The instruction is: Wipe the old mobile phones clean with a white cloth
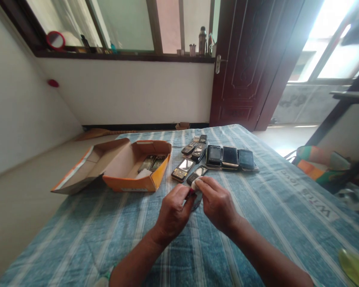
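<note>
Between my two hands is a mobile phone (pixel 197 201), dark with a red part and mostly hidden by the fingers. My left hand (pixel 173 208) is closed around it. My right hand (pixel 217 202) pinches a white wipe (pixel 195 183) against its upper end. Just beyond the fingertips lie a black keypad phone (pixel 196 174) and a phone with gold-coloured keys (pixel 183 170). Behind them sit more keypad phones (pixel 199 151). To the right, touchscreen phones (pixel 229 156) rest in a row of small stacks.
An orange cardboard box (pixel 131 184) stands left with its lid (pixel 89 165) folded open; phones (pixel 152 162) and something white lie inside. Everything is on a blue striped cloth (pixel 131 247). A yellow-green object (pixel 354 267) sits at the right edge. Beyond are a wall and a door (pixel 248 59).
</note>
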Demonstrator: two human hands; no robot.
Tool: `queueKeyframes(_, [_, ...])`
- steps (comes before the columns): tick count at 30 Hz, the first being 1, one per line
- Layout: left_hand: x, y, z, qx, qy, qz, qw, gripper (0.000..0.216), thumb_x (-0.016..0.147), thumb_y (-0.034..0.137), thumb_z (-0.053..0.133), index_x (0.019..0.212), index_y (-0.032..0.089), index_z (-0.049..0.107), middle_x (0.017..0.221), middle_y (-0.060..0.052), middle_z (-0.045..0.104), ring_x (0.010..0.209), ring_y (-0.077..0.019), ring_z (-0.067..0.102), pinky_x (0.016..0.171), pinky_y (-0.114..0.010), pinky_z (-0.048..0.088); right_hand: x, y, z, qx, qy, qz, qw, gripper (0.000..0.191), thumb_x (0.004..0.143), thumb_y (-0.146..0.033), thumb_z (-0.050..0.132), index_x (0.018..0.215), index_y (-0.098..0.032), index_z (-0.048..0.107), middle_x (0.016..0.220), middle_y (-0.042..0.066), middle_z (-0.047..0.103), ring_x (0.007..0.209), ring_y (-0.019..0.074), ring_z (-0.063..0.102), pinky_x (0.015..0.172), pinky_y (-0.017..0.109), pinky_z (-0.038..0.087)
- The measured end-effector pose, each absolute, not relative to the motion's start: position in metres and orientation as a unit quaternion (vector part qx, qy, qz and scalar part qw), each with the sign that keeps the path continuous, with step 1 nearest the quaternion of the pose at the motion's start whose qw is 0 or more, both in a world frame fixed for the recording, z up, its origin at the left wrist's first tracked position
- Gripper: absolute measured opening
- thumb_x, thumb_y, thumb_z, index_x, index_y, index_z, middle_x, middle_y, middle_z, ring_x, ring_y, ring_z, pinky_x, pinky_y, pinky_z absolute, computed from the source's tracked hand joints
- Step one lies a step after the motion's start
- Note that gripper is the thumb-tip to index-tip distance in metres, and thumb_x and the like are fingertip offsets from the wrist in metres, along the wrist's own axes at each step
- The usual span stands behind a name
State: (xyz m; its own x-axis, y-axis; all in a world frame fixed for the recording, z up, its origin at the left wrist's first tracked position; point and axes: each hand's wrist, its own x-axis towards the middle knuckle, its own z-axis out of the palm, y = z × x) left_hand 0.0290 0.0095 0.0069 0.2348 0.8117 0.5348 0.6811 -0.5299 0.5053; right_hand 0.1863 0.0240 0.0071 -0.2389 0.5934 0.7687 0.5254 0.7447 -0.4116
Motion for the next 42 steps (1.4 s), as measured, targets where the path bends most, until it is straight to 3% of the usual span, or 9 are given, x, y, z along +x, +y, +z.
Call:
queueKeyframes(6, [0.027, 0.01, 0.006, 0.779, 0.497, 0.377, 0.068, 0.021, 0.092, 0.026, 0.046, 0.084, 0.013, 0.062, 0.076, -0.006, 0.058, 0.071, -0.0172, 0.056, 0.067, -0.029, 0.047, 0.198, 0.035, 0.002, -0.411, -0.744, 0.056, 0.523, 0.031, 0.088, -0.005, 0.041, 0.096, -0.019, 0.067, 0.093, 0.007, 0.066, 0.085, 0.0163, 0.065, 0.078, 0.026, 0.053])
queueKeyframes(10, [0.029, 0.009, 0.008, 0.779, 0.485, 0.392, 0.067, 0.023, 0.093, 0.025, 0.043, 0.082, 0.014, 0.06, 0.075, -0.005, 0.058, 0.07, -0.0167, 0.056, 0.064, -0.028, 0.045, 0.191, 0.025, 0.011, -0.347, -0.777, 0.015, 0.525, 0.031, 0.092, -0.008, 0.041, 0.11, -0.017, 0.065, 0.104, 0.011, 0.065, 0.099, 0.0198, 0.062, 0.083, 0.031, 0.054])
queueKeyframes(14, [0.03, 0.008, 0.009, 0.776, 0.483, 0.401, 0.064, 0.026, 0.094, 0.027, 0.043, 0.073, 0.017, 0.055, 0.072, -0.004, 0.056, 0.066, -0.0152, 0.054, 0.061, -0.026, 0.044, 0.184, 0.017, 0.016, -0.312, -0.816, -0.023, 0.486, 0.029, 0.094, -0.009, 0.04, 0.107, -0.013, 0.065, 0.105, 0.014, 0.065, 0.107, 0.024, 0.058, 0.089, 0.037, 0.053])
queueKeyframes(23, [0.028, 0.011, 0.007, 0.794, 0.476, 0.378, 0.035, 0.02, 0.093, 0.025, 0.045, 0.086, 0.015, 0.061, 0.076, -0.005, 0.06, 0.071, -0.0166, 0.057, 0.065, -0.026, 0.047, 0.191, 0.029, 0.003, -0.372, -0.783, 0.07, 0.493, 0.029, 0.09, -0.008, 0.042, 0.103, -0.018, 0.066, 0.098, 0.01, 0.066, 0.093, 0.0183, 0.064, 0.082, 0.029, 0.053])
queueKeyframes(32, [0.028, 0.011, 0.007, 0.788, 0.492, 0.368, 0.042, 0.021, 0.092, 0.026, 0.046, 0.085, 0.015, 0.062, 0.077, -0.006, 0.06, 0.071, -0.0173, 0.057, 0.065, -0.028, 0.047, 0.196, 0.035, 0.003, -0.415, -0.747, 0.095, 0.511, 0.03, 0.088, -0.006, 0.041, 0.096, -0.016, 0.067, 0.091, 0.008, 0.067, 0.082, 0.0164, 0.065, 0.074, 0.026, 0.053])
queueKeyframes(39, [0.03, 0.009, 0.01, 0.779, 0.487, 0.391, 0.054, 0.024, 0.093, 0.026, 0.044, 0.072, 0.018, 0.053, 0.072, -0.004, 0.056, 0.066, -0.0149, 0.054, 0.061, -0.025, 0.044, 0.184, 0.016, 0.014, -0.325, -0.81, -0.026, 0.488, 0.031, 0.092, -0.008, 0.041, 0.111, -0.014, 0.064, 0.105, 0.013, 0.065, 0.108, 0.0239, 0.058, 0.089, 0.036, 0.052])
queueKeyframes(42, [0.031, 0.008, 0.012, 0.78, 0.487, 0.389, 0.057, 0.025, 0.093, 0.026, 0.043, 0.071, 0.018, 0.052, 0.071, -0.004, 0.056, 0.065, -0.0147, 0.054, 0.06, -0.025, 0.043, 0.183, 0.015, 0.013, -0.332, -0.818, -0.039, 0.468, 0.031, 0.092, -0.008, 0.04, 0.111, -0.016, 0.064, 0.105, 0.013, 0.064, 0.108, 0.0236, 0.058, 0.089, 0.036, 0.052])
